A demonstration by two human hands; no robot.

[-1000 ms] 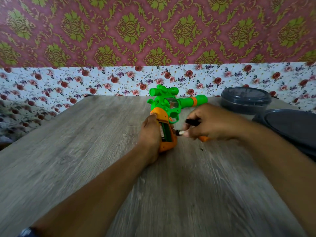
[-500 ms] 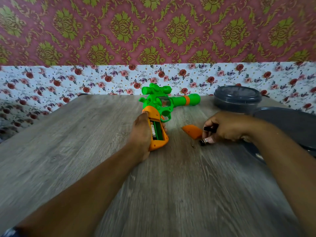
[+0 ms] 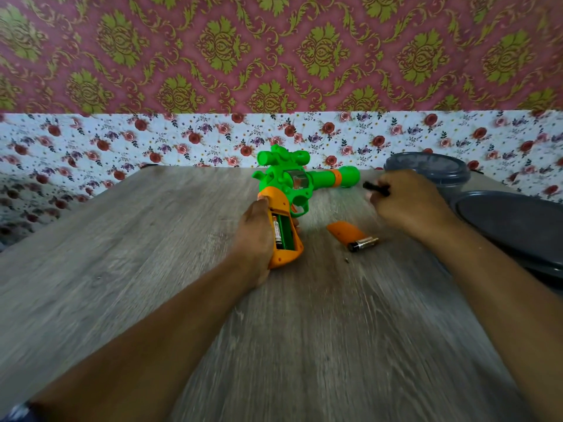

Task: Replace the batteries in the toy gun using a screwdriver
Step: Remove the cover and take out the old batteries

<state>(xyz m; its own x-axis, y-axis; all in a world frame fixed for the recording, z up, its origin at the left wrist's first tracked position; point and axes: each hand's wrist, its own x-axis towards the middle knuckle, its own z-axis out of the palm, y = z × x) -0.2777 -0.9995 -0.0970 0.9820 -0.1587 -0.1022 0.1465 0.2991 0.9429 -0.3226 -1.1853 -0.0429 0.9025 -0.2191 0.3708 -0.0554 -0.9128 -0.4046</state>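
Wood-grain laminate covers the surface (image 3: pixel 152 269), and near the middle of its far edge lies the toy gun (image 3: pixel 286 184), flat on its side with the barrel toward the right edge. We judge it as light, hollow plastic, stiff but a little slippery, so it can slide or turn when we push into the grip. Our left hand (image 3: pixel 256 236) holds the orange handle from the left, fingers wrapped round it, and this looks to us the best place to take it. The compartment in the handle is open: one battery (image 3: pixel 277 229) sits in the left slot, and the slot beside it shows bare green.

Our right hand (image 3: pixel 408 202) is lifted toward the far right corner, fingers clenched around a thin dark tool, probably the screwdriver (image 3: pixel 375 187); motion blur hides its tip.

Between the hands lies the orange cover (image 3: pixel 344 233), and touching its near end is the loose battery (image 3: pixel 364 243), a smooth cylinder that may roll. Nearer to us is a tiny dark speck (image 3: pixel 346 260), perhaps the screw.
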